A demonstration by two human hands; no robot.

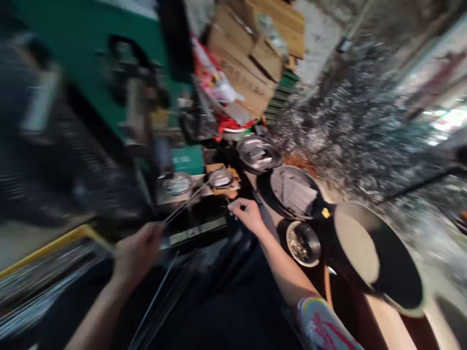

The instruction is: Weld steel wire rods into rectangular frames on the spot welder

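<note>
- Large basin [397, 257] sits right of the bowl [314, 243], presumably within reach.
- Left hand [140, 250] closes around thin rods [186, 204], likely steadying their forward slant.
- Right hand [250, 216]: fingers pinch a sliver [227, 200] (badly blurred), probably for precision.

The right sleeve [324, 326] is pale, with a rainbow-like band at its cuff and a reddish-pink figure printed on it; near-black clothing [222, 301] covers the lap, its details blurred; left hand [138, 250] and right hand [248, 215] are bare.
</note>
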